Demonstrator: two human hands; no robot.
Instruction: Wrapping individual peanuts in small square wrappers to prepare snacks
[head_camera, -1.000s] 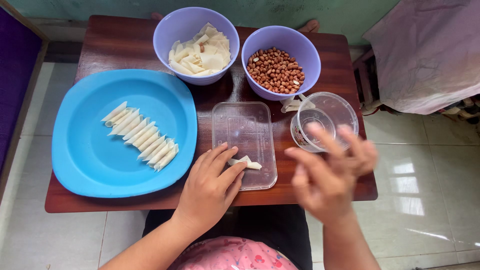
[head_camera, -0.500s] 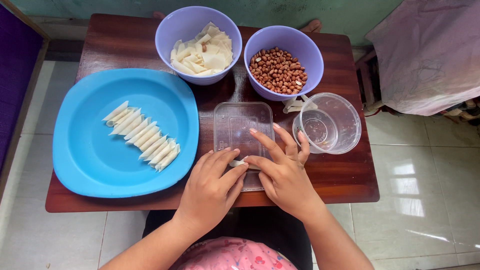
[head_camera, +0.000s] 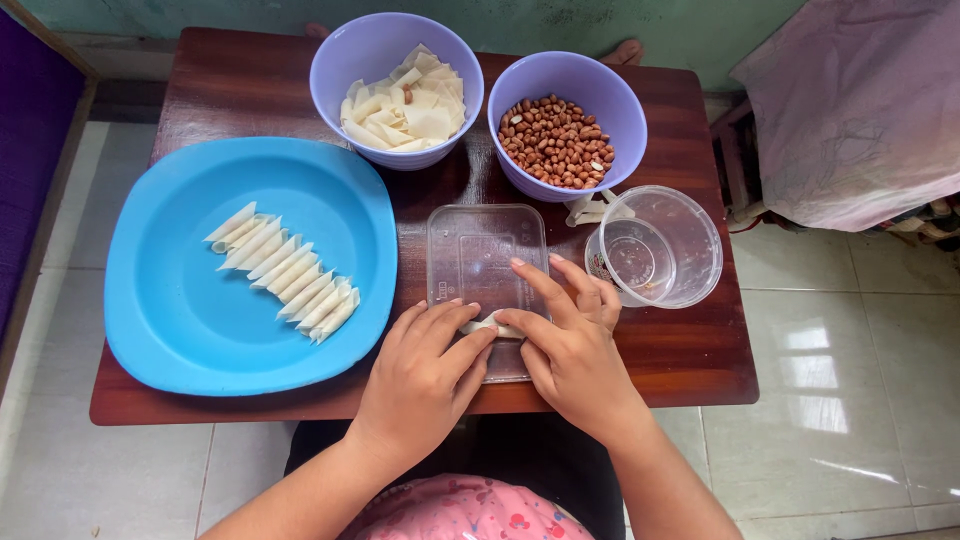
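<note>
We work at a dark wooden table (head_camera: 250, 90). On its left lies a big blue plate (head_camera: 190, 320) carrying a slanted row of pale rolled wrappers (head_camera: 285, 272), each roll pointing up-left to down-right. At the far edge stand two lilac bowls, one of flat wrapper pieces (head_camera: 400, 100) and one of peanuts (head_camera: 556, 140), with a clear round tub (head_camera: 655, 245) just right of centre. Before us lies a clear rectangular lid (head_camera: 485, 255), long axis running away from us. Our left hand (head_camera: 425, 385) and right hand (head_camera: 570, 350) meet over its near end. Between them sits a small wrapper piece (head_camera: 490, 325), long axis lying left to right across the lid. Both hands' fingers are gently curled, tips pinching the piece from either end; the right index finger stretches out flat onto the lid.
</note>
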